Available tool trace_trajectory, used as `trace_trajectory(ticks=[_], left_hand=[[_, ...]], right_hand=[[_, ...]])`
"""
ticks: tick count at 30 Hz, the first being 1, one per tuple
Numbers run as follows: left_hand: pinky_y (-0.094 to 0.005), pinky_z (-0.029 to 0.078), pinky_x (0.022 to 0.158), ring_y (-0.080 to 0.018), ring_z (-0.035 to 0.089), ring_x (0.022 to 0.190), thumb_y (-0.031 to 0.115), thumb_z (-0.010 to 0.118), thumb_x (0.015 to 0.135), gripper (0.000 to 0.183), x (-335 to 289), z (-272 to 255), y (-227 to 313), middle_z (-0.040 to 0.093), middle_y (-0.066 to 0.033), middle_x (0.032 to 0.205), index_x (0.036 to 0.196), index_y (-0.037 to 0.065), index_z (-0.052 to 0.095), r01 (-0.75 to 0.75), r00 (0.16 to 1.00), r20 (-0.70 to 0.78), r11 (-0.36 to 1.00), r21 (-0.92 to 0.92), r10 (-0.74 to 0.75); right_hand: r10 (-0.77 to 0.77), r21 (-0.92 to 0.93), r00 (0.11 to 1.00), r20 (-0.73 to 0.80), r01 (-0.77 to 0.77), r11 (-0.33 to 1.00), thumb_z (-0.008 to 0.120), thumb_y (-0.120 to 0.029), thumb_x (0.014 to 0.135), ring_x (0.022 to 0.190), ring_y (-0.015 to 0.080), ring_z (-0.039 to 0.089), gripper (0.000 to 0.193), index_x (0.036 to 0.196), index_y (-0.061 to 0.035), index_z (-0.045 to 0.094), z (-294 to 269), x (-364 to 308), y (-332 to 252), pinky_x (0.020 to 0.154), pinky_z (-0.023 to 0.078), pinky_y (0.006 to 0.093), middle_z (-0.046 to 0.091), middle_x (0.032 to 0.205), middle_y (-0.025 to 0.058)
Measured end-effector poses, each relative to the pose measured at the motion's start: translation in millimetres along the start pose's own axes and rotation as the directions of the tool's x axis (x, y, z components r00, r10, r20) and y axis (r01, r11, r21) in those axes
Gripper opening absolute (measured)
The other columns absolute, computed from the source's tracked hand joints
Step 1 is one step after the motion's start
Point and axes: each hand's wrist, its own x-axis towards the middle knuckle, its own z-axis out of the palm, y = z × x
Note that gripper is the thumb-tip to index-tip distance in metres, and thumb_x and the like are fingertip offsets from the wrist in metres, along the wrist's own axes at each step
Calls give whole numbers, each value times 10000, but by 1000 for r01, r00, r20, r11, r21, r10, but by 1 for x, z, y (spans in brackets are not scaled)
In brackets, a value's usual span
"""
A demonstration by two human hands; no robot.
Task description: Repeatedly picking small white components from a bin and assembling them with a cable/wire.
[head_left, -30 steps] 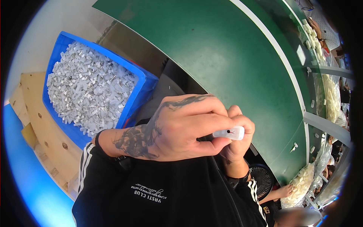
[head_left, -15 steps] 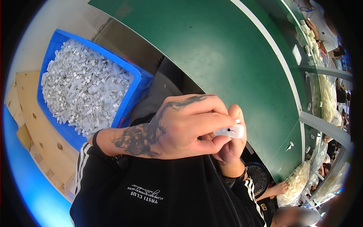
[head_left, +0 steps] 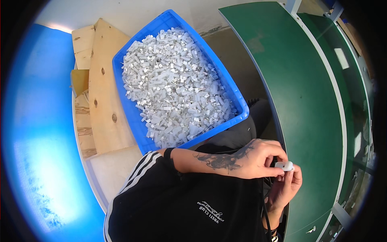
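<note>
Between the fingertips of both hands is a small, rounded white plastic piece [head_left: 284,165] with a dark spot on its face. My left hand [head_left: 262,158], tattooed on its back, pinches it from the left with thumb and bent fingers. From the right and below, my right hand [head_left: 287,188] has its fingers closed against the piece's other end, partly behind it. Both hands are close together over the near edge of a green table [head_left: 312,133]. To their left, a blue tub [head_left: 242,105] is heaped with small whitish plastic pieces [head_left: 173,84], some with thin pins.
A wooden board [head_left: 107,80] stands along the tub's left side, beside a bright blue surface [head_left: 38,133]. A small white piece [head_left: 311,229] lies on the green table near the bottom. Metal frame bars [head_left: 342,215] run along the table's far right side.
The view has turned left, so the tub sits nearer the middle and the hands lower right. Both hands still hold the white plastic piece.
</note>
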Motion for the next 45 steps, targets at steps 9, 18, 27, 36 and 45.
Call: trace_trajectory(ticks=[9, 18, 27, 36, 45], left_hand=[[-229, 527, 720, -100, 638, 817, 60, 653, 864, 265, -5, 3, -23, 659, -91, 942, 1085, -66, 579, 187, 981, 82, 773, -606, -174], [-205, 498, 613, -67, 601, 725, 93, 670, 859, 251, -9, 1, -29, 648, -66, 882, 1063, -36, 600, 137, 987, -19, 894, -427, -160], [-209, 469, 563, -58, 572, 657, 140, 695, 846, 229, -19, 3, -36, 597, -33, 840, 1025, 12, 635, 114, 988, -77, 962, -248, -137], [-223, 480, 595, -73, 581, 719, 94, 704, 824, 302, -16, -8, -42, 587, -60, 992, 1110, 32, 628, 140, 980, -117, 976, -169, -161], [-355, 520, 685, -272, 634, 788, 179, 673, 816, 302, 1, -84, 101, 639, -191, 933, 1047, -9, 620, -615, 788, 165, 755, 228, 592]], right_hand=[[-186, -148, 982, 35, 190, 971, 614, -135, 912, 666, 107, 559, 172, 940, 34, 593, 6, 6, 1, 598, 442, 212, 610, 777, 70], [-85, -151, 993, 86, 98, 984, 609, -70, 898, 692, 113, 564, 117, 944, 36, 590, 1, 7, 8, 649, 471, 238, 623, 830, 71], [19, -234, 987, 160, 19, 972, 590, -79, 913, 766, 108, 595, 124, 977, 26, 570, -8, 5, 16, 709, 500, 231, 618, 896, 63], [32, -331, 987, 156, 22, 943, 606, 15, 864, 766, 109, 583, 39, 902, 17, 600, -12, 17, 16, 715, 489, 243, 616, 875, 55], [-657, -586, 737, -158, 465, 663, 639, -89, 875, 699, 71, 570, 92, 881, 3, 639, -109, 101, -193, 633, 460, 222, 614, 795, 21]])
